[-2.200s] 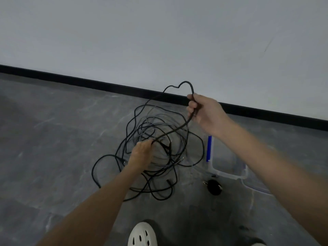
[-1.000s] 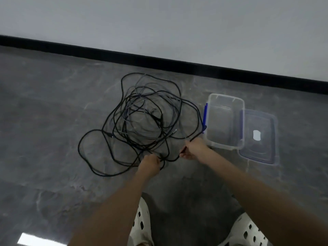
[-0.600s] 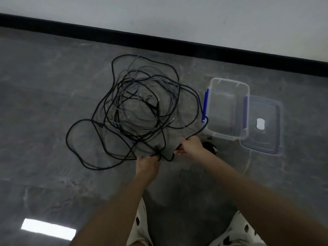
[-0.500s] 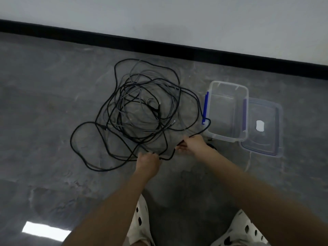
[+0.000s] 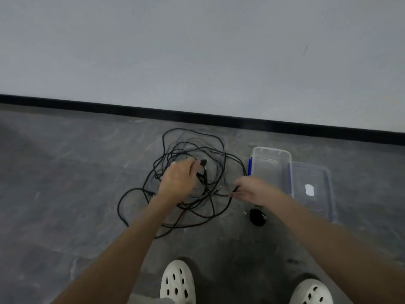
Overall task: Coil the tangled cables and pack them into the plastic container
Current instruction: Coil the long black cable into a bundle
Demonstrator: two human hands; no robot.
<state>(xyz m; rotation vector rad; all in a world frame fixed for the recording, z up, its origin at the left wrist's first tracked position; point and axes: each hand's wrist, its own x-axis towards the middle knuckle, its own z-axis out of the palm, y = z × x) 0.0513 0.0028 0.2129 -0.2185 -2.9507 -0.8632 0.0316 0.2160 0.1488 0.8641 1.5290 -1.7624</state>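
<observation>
A tangle of black and grey cables (image 5: 188, 150) lies on the grey floor near the wall. My left hand (image 5: 178, 183) reaches into the middle of the tangle, its fingers curled round a black cable with a plug end. My right hand (image 5: 252, 189) pinches another stretch of black cable at the tangle's right edge. The clear plastic container (image 5: 271, 151) with blue clips stands open just right of the cables, beyond my right hand. Its lid (image 5: 311, 187) lies flat beside it on the right.
A small black round object (image 5: 257, 217) lies on the floor below my right hand. My two white perforated shoes (image 5: 178, 283) stand at the bottom edge. A black skirting strip (image 5: 197, 116) runs along the white wall behind the cables.
My left hand moved from the tangle's near edge up into its middle and took a plug-ended cable. My right hand stayed at the right edge. The camera tilted up toward the wall.
</observation>
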